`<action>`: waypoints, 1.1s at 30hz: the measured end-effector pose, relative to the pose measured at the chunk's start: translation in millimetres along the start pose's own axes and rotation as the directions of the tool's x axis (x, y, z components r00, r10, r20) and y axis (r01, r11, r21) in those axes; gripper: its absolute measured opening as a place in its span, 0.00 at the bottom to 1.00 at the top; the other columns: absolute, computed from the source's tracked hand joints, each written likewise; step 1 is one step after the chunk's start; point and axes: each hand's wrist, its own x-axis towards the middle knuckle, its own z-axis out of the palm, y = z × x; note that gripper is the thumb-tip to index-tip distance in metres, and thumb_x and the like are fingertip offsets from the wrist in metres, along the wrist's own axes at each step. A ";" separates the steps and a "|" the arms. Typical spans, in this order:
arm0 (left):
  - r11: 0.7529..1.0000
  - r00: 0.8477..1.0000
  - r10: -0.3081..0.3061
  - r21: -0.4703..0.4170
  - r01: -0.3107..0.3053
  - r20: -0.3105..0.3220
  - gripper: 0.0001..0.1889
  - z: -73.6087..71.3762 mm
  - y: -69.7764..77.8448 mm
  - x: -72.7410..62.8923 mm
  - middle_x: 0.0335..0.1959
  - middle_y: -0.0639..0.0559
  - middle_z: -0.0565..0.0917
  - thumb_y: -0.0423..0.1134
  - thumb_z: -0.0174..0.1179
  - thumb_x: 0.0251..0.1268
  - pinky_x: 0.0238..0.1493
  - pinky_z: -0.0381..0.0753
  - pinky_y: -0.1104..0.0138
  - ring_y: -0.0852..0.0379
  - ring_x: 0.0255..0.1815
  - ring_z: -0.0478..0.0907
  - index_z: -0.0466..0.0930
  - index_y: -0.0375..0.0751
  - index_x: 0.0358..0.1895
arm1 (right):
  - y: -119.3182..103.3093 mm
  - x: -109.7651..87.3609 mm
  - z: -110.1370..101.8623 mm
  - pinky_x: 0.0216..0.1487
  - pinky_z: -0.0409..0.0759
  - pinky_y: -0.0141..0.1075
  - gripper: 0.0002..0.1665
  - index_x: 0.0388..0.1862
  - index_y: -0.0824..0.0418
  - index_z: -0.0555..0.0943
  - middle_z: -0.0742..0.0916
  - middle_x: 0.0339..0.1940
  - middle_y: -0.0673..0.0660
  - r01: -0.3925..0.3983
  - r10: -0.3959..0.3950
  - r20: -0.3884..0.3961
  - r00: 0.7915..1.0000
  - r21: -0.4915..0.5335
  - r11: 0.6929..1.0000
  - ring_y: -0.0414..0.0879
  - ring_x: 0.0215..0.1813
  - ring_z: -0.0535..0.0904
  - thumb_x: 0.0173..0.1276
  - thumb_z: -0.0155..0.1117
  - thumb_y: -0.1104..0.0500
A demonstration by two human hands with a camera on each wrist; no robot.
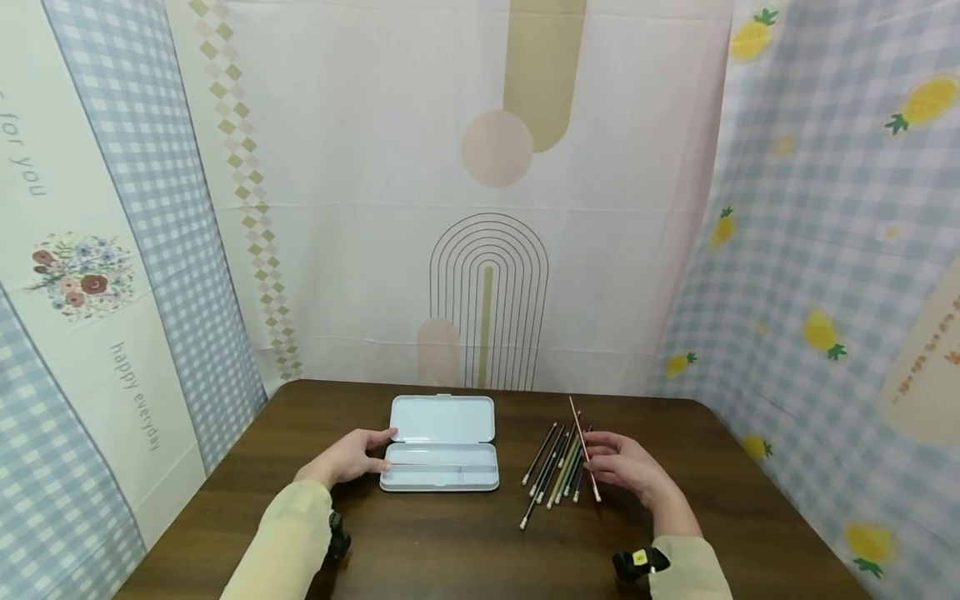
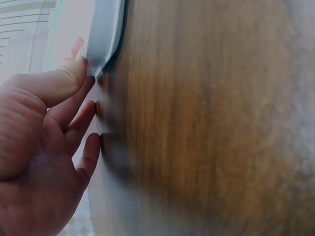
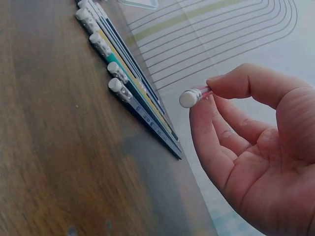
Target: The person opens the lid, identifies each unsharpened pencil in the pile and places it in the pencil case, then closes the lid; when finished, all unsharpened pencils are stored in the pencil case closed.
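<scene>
A pale blue pencil case (image 1: pixel 438 478) lies with its lid opened back on the table. My left hand (image 1: pixel 351 456) is at its left side, thumb on the tray's edge and index finger by the lid's corner. In the left wrist view the thumb touches the case's rounded corner (image 2: pixel 106 42). A thin reddish line runs along the tray; I cannot tell what it is. My right hand (image 1: pixel 626 467) pinches a pink pencil (image 1: pixel 581 433), white eraser (image 3: pixel 188 99) end lowest, above the right side of a loose pile of pencils (image 1: pixel 557 467).
The dark wooden table (image 1: pixel 450 550) is enclosed by hung cloths: a pale one (image 1: pixel 360 250) behind, checked ones at both sides. The pencils lie right of the case, erasers toward me. A black band (image 1: pixel 640 564) is on each wrist.
</scene>
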 end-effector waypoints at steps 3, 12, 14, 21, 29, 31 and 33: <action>1.000 1.000 0.005 -0.007 -0.005 -0.007 0.37 0.2 -1.1 -1.2 0.75 0.30 0.74 0.35 0.75 0.66 0.76 0.65 0.39 0.31 0.77 0.68 0.74 0.38 0.78 | -2.1 -0.8 3.4 0.55 0.88 0.46 0.35 0.75 0.73 0.70 0.82 0.65 0.74 0.005 -0.005 0.005 1.000 -0.010 1.000 0.55 0.58 0.86 0.72 0.68 0.70; 1.000 0.999 0.029 -0.008 -0.029 0.015 0.36 -0.5 2.4 -3.5 0.76 0.33 0.74 0.36 0.74 0.68 0.77 0.65 0.40 0.32 0.79 0.66 0.73 0.37 0.78 | -11.2 4.5 21.2 0.52 0.89 0.47 0.31 0.73 0.74 0.73 0.85 0.59 0.72 0.055 -0.048 0.069 0.996 -0.105 0.993 0.58 0.53 0.87 0.72 0.67 0.70; 1.000 1.000 0.029 -0.005 -0.029 0.002 0.35 -0.3 3.1 -3.2 0.75 0.34 0.75 0.36 0.74 0.68 0.77 0.65 0.40 0.32 0.79 0.66 0.74 0.37 0.78 | -16.4 7.6 25.8 0.51 0.89 0.47 0.31 0.72 0.75 0.73 0.85 0.57 0.72 0.080 -0.070 0.085 0.994 -0.121 0.989 0.58 0.52 0.87 0.72 0.67 0.70; 1.000 1.000 -0.004 -0.013 0.004 -0.006 0.35 5.6 1.3 -3.8 0.75 0.34 0.75 0.35 0.74 0.68 0.77 0.64 0.41 0.34 0.79 0.66 0.74 0.39 0.77 | -29.0 13.3 45.0 0.46 0.88 0.45 0.29 0.68 0.74 0.76 0.87 0.53 0.71 0.121 -0.094 0.156 0.983 -0.172 0.978 0.54 0.47 0.86 0.68 0.67 0.70; 1.000 0.999 -0.009 -0.008 0.009 -0.043 0.33 8.4 1.1 -8.2 0.73 0.34 0.77 0.35 0.74 0.68 0.76 0.66 0.42 0.34 0.77 0.69 0.76 0.39 0.76 | -46.2 28.9 77.4 0.38 0.86 0.44 0.26 0.60 0.71 0.82 0.88 0.47 0.69 0.264 -0.198 0.222 0.955 -0.328 0.907 0.48 0.39 0.84 0.61 0.66 0.74; 1.000 0.999 -0.011 -0.012 0.011 -0.050 0.33 7.5 2.1 -8.6 0.73 0.33 0.77 0.35 0.73 0.69 0.76 0.66 0.42 0.34 0.77 0.69 0.76 0.39 0.76 | -50.6 31.9 86.5 0.37 0.85 0.43 0.24 0.58 0.70 0.84 0.89 0.45 0.68 0.297 -0.224 0.229 0.947 -0.363 0.883 0.47 0.39 0.83 0.61 0.66 0.74; 1.000 0.999 -0.019 -0.006 0.018 -0.047 0.33 6.8 2.8 -9.7 0.74 0.34 0.77 0.35 0.73 0.69 0.76 0.66 0.42 0.34 0.78 0.68 0.76 0.39 0.77 | -53.7 33.9 95.0 0.38 0.85 0.41 0.22 0.56 0.68 0.85 0.89 0.45 0.66 0.320 -0.237 0.244 0.940 -0.399 0.859 0.46 0.39 0.83 0.61 0.66 0.74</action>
